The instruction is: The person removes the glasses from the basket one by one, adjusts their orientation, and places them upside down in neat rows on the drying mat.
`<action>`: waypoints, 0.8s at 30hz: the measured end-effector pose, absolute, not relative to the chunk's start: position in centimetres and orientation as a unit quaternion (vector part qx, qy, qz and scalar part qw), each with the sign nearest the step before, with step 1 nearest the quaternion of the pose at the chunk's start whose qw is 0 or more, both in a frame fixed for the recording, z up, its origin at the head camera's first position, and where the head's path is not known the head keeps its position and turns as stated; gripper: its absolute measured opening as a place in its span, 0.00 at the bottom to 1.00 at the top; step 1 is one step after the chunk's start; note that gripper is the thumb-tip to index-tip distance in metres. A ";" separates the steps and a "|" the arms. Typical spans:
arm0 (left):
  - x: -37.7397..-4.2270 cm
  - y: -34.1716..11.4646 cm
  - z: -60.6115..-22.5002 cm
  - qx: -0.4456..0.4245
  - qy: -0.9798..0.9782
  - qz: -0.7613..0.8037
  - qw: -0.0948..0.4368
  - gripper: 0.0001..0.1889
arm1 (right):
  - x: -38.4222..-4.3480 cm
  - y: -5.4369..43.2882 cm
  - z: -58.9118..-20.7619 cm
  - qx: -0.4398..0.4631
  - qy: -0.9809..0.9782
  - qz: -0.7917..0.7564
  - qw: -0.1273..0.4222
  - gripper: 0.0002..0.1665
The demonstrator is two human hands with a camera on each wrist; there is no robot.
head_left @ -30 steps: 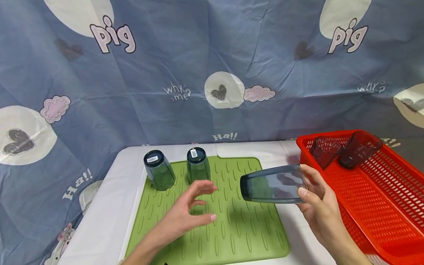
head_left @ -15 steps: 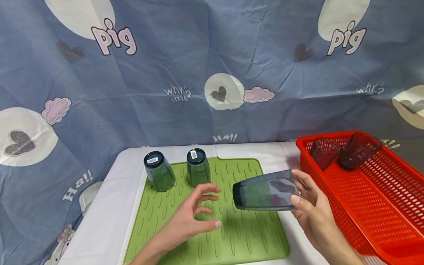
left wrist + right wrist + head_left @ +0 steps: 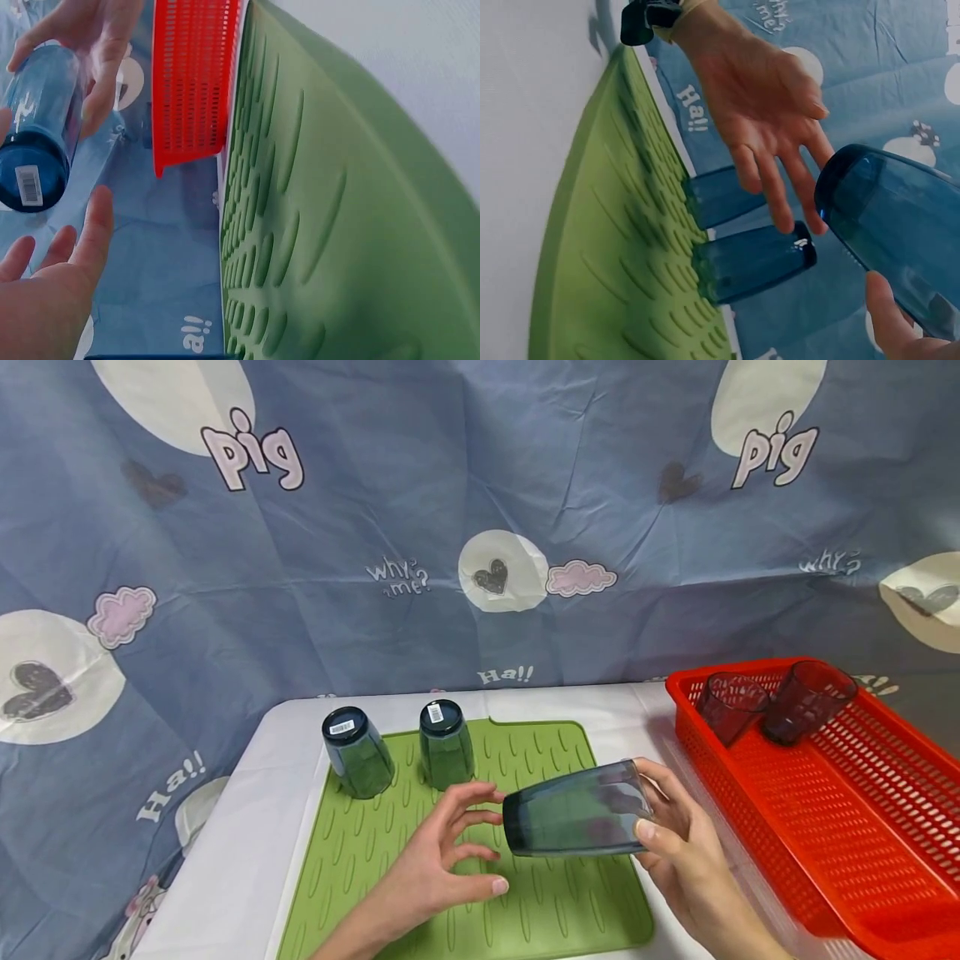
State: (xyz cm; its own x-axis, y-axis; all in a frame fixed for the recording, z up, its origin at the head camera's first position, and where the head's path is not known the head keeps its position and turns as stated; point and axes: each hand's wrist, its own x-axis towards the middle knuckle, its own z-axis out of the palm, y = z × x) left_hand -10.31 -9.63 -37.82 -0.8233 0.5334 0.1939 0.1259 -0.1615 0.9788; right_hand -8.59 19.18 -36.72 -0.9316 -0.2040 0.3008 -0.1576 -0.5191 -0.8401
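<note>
A bluish tinted drinking glass (image 3: 573, 814) lies tilted on its side in the air, its dark base pointing left. My right hand (image 3: 686, 852) grips it near the rim, thumb on the near side. The left hand (image 3: 442, 864) is spread beside the base, fingers loosely bent, and the index fingertip is at the base's edge; I cannot tell if it touches. In the left wrist view a barcode label shows on the base of the glass (image 3: 45, 112). Two similar glasses, one at left (image 3: 360, 760) and one beside it (image 3: 447, 752), stand upside down at the mat's back.
A green ridged mat (image 3: 555, 914) lies under the hands on a white-covered table (image 3: 217, 860). On the right stands a red perforated basket (image 3: 750, 835) with two glasses, one leaning (image 3: 731, 706) and another (image 3: 813, 702), at its far end. A printed blue cloth (image 3: 337, 635) hangs behind.
My right hand has carried the glass left and down, away from the basket. The left hand has moved slightly right and down, and the glass's base now meets its fingertips in the head view.
</note>
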 end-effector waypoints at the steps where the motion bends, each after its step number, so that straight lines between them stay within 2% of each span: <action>1: -10.3 -9.6 -37.8 0.254 0.631 0.718 0.147 0.42 | -8.6 19.0 -36.9 -0.186 0.490 -0.851 0.012 0.31; 10: -9.9 -9.2 -37.8 0.219 0.638 0.718 0.171 0.42 | -8.0 18.1 -37.3 -0.197 0.499 -0.844 0.035 0.30; 24: -9.8 -8.6 -38.3 0.193 0.624 0.737 0.177 0.37 | -7.7 17.2 -37.7 -0.190 0.500 -0.843 0.058 0.30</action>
State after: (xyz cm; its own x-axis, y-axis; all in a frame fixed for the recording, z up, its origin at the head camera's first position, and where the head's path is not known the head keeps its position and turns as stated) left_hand -9.84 -8.63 -38.28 -0.8631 0.5011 0.0632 -0.0204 -0.1596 0.9870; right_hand -7.71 17.15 -37.66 -0.9213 -0.2870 0.2623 -0.0930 -0.4924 -0.8654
